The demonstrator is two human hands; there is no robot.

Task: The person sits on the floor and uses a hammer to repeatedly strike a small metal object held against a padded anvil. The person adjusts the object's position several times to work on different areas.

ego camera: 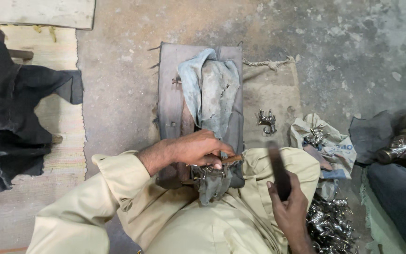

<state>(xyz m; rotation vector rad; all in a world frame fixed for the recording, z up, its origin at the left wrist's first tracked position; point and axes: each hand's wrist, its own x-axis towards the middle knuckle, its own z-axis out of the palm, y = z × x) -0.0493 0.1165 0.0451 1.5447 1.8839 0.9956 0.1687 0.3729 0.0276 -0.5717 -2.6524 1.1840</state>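
Metal casting (207,171), small and silvery, is pinned down at the near end of the wooden block (170,89), half wrapped in a worn grey-blue cloth (210,89) draped along the block's top. It's clamped there by the left hand (198,149), fingers closed over it, with a brown handle-like bit poking out toward the right. A dark flat file (278,169) is gripped in the right hand (290,207), fingers wrapped tight, blade held just clear of the piece. So the filing step looks to be in hand; a steady hold and the file brought down onto the casting's edge would be called for next. One finished-looking figure (268,121) is left on the sack (271,89) by the block's right edge, and a shiny heap (330,223) is piled near the right knee.
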